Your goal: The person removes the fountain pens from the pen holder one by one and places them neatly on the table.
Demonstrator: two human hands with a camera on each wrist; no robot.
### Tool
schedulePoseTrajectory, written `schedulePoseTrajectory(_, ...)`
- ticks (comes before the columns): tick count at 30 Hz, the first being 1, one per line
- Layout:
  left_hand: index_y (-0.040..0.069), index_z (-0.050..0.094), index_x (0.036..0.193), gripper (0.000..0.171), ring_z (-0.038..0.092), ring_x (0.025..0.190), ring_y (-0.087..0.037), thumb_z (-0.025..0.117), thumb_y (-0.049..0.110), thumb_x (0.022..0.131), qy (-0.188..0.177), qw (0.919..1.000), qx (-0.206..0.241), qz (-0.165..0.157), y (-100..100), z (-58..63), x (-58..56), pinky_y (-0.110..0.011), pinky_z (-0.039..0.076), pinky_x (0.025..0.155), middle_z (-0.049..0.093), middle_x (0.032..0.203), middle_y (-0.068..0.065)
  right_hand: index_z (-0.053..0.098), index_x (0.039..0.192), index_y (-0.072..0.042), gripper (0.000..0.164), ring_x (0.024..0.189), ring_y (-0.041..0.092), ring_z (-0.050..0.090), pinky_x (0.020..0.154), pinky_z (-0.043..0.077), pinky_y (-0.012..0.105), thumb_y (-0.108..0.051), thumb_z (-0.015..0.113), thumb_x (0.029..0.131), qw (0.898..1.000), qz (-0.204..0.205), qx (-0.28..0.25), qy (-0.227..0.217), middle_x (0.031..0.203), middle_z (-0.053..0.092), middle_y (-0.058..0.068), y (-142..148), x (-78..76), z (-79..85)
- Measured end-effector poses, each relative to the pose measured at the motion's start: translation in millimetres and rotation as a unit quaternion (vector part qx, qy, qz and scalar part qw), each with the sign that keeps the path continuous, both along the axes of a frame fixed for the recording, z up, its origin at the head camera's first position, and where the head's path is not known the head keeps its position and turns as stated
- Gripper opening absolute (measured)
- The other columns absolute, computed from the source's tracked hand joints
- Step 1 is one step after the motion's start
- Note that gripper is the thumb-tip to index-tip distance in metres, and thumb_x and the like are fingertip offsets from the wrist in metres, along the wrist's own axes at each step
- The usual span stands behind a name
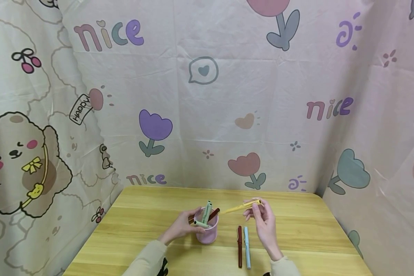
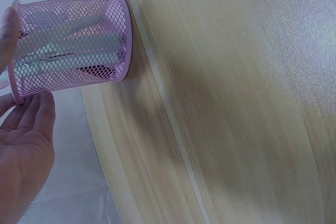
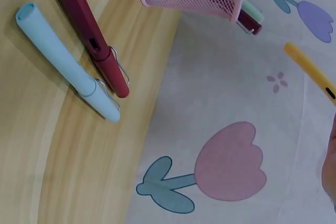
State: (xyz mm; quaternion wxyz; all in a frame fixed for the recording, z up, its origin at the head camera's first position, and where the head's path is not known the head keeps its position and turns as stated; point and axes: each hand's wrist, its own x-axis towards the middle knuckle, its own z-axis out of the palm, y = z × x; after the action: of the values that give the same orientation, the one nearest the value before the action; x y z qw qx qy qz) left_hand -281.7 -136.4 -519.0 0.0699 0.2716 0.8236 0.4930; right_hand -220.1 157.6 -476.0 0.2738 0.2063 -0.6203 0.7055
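Observation:
My left hand (image 1: 183, 227) grips a pink mesh pen holder (image 1: 207, 235) near its rim, thumb on one side and fingers on the other. Light green pens (image 1: 206, 214) and a dark red pen (image 1: 214, 214) stick out of the top. In the left wrist view the mesh holder (image 2: 102, 72) stands upright on the table, the fingers (image 2: 44, 114) at its rim. A yellow pen (image 1: 239, 207) is pinched in my right hand (image 1: 265, 223), held up to the right of the holder with one end close to the rim. The right wrist view catches that yellow pen (image 3: 310, 69) and only a sliver of the hand.
A dark red pen (image 1: 239, 247) and a light blue pen (image 1: 247, 247) lie side by side on the wooden table (image 1: 141, 214), in front of the right hand. Printed cloth (image 1: 207, 103) hangs behind the table and along both sides.

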Motion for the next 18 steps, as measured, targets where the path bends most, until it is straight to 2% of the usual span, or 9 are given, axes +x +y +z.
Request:
schedulePoseTrajectory(5,-0.012,0.034,0.149,0.092,0.051,0.134,-0.050,0.085,0.015,0.078,-0.002,1.0000,0.000,0.003,1,-0.3,-0.3,-0.054,0.046,0.112,0.045,0.149,-0.034,0.050,0.122,0.008,0.021,0.074,0.016,0.072,0.062,0.064,0.027,0.006,0.038,0.105,0.999,0.021,-0.014,0.033,0.109,0.075,0.005,6,-1.5,0.7)
schedulePoseTrajectory(8,-0.012,0.034,0.149,0.092,0.051,0.134,-0.049,0.085,0.015,0.078,-0.004,1.0000,0.001,0.003,1,-0.1,-0.3,-0.054,0.046,0.112,0.045,0.149,-0.034,0.048,0.124,0.006,0.022,0.076,0.015,0.072,0.064,0.065,0.027,0.004,0.036,0.106,0.999,0.031,-0.020,0.035,0.110,0.074,0.000,8,-1.8,0.5)
schedulePoseTrajectory(16,-0.010,0.034,0.149,0.091,0.051,0.134,-0.048,0.085,0.015,0.078,-0.011,0.9999,0.005,0.004,0,0.4,-0.1,-0.053,0.047,0.112,0.045,0.150,-0.033,0.046,0.125,0.002,0.021,0.071,0.015,0.071,0.061,0.066,0.029,-0.003,0.036,0.108,1.000,0.004,-0.007,-0.004,0.102,0.070,0.011,16,-2.9,-3.5)
schedulePoseTrajectory(18,-0.011,0.034,0.149,0.091,0.051,0.135,-0.048,0.086,0.015,0.078,-0.009,0.9999,0.003,0.004,0,0.1,-0.3,-0.053,0.047,0.112,0.044,0.150,-0.033,0.046,0.125,0.001,0.020,0.069,0.014,0.071,0.059,0.065,0.028,-0.003,0.036,0.108,1.000,-0.006,0.002,-0.013,0.100,0.070,0.010,19,-3.7,-5.8)
